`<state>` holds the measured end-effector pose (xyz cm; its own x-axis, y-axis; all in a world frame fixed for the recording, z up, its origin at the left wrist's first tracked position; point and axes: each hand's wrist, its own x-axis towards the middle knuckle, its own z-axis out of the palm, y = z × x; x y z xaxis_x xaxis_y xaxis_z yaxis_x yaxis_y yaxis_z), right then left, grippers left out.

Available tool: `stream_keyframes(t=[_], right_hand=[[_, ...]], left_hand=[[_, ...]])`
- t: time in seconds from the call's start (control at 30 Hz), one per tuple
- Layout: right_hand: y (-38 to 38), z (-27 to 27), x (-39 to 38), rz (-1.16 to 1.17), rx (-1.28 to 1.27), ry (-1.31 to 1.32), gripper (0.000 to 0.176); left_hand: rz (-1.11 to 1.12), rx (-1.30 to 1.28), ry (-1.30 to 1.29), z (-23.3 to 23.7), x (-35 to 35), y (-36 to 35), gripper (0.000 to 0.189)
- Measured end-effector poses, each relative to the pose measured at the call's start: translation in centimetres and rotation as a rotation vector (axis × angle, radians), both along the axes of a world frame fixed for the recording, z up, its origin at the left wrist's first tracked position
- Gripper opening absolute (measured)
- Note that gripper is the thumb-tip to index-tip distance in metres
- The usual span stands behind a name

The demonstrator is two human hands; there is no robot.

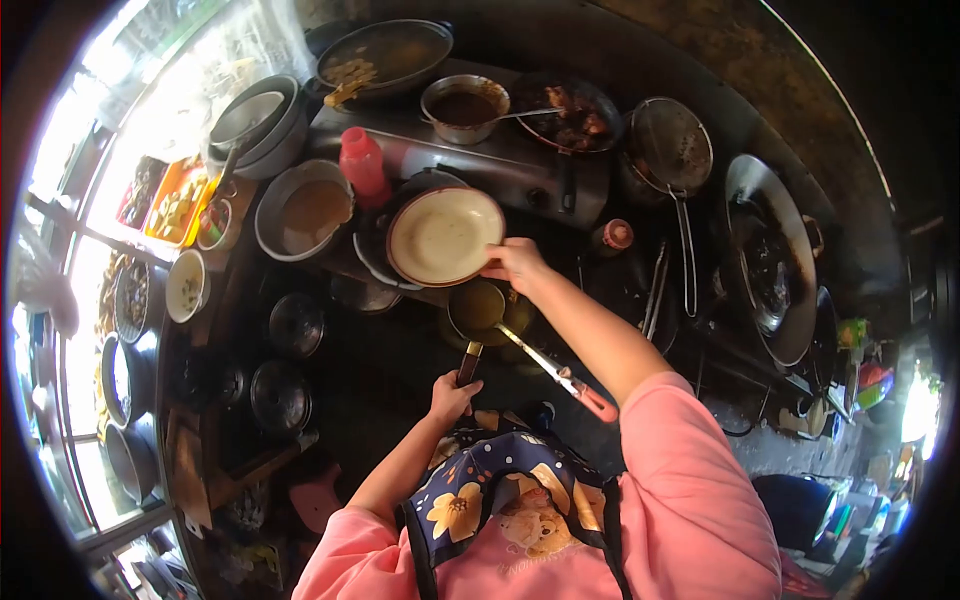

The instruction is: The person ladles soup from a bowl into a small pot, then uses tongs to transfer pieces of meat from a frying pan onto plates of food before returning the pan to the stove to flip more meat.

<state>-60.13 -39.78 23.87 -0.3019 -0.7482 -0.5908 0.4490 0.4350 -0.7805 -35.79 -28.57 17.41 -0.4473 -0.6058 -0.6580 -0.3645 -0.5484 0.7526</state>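
My right hand (518, 263) grips the rim of a cream plate (443, 238) with a brown edge, holding it over a dark pot (375, 245). My left hand (457, 396) is closed round the dark handle of a small saucepan (476, 306), which is just below the plate. A long utensil (545, 362) with a red-orange handle end leans out of the saucepan toward the lower right, under my right forearm. Its end inside the pan is hard to make out.
A pink bottle (364, 168) and a pot of brown liquid (305, 212) stand left of the plate. Behind are a saucepan of sauce (464, 107), a pan of dark food (578, 120) and a wide pan (385, 55). A strainer (671, 145) and large wok (770, 255) are on the right.
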Motion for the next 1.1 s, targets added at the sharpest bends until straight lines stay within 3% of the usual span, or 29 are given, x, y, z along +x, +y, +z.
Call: stream_keyframes(t=[0.07,0.2,0.27,0.37,0.43,0.5,0.53,0.67,0.73,0.77,0.8,0.87,0.93,0.97,1.03,1.07,1.1], right_hand=[[-1.0,-1.4,0.1,0.068,0.047,0.098,0.021],[0.0,2.0,-1.4,0.134,0.228,0.343,0.024],[2.5,4.9,-2.2,0.177,0.035,0.710,0.030],[7.6,9.5,-2.6,0.269,-0.109,0.551,0.031],[11.6,11.5,-1.9,0.290,-0.157,0.600,0.028],[15.4,11.6,-1.0,0.309,-0.159,0.790,0.025],[17.2,11.5,-0.5,0.295,-0.171,0.826,0.024],[24.3,7.8,1.0,0.175,-0.032,0.683,0.021],[27.2,6.8,1.6,0.128,0.055,0.696,0.022],[28.5,6.1,1.7,0.108,0.056,0.694,0.022],[29.9,5.3,1.7,0.092,0.068,0.836,0.024],[31.9,3.5,0.6,0.057,0.081,0.975,0.025],[33.6,1.7,-1.2,-0.053,0.226,1.349,0.031],[33.9,1.1,-2.0,-0.072,0.219,1.349,0.031],[33.9,-0.1,-3.5,-0.137,0.399,1.619,0.042],[34.0,-1.2,-4.2,-0.151,0.387,1.613,0.042],[34.0,-2.7,-4.9,-0.132,0.465,1.443,0.059]], left_hand=[[-0.001,0.008,0.052,-0.8,-2.6,-0.3,0.020],[0.041,-0.030,0.090,-1.4,-7.6,-0.9,0.020],[0.131,-0.005,0.097,-1.2,-10.0,-1.0,0.022],[0.168,0.000,0.113,-1.7,-13.4,-0.9,0.021],[0.202,0.009,0.142,-2.7,-15.4,-0.2,0.020],[0.241,0.083,0.295,-4.0,-17.5,0.5,0.022],[0.239,-0.007,0.313,-3.3,-18.3,0.9,0.023],[0.116,0.040,0.311,-6.6,-20.9,2.2,0.030],[-0.081,-0.311,0.023,-7.4,-21.6,2.4,0.048],[-0.213,-0.209,0.001,-5.5,-21.2,1.6,0.061],[-0.231,-0.216,0.000,-5.0,-21.1,0.9,0.061],[-0.585,-0.304,-0.228,-3.7,-20.6,-0.2,0.058],[-0.718,-0.424,-0.304,0.1,-19.4,-0.8,0.058],[-0.777,-0.556,-0.166,3.3,-18.6,-0.9,0.054],[-0.817,-0.761,0.177,11.3,-16.9,-1.0,0.048],[-0.795,-0.828,0.378,16.5,-16.4,-0.6,0.046],[-0.883,-0.923,0.545,23.0,-15.6,-0.5,0.045]])
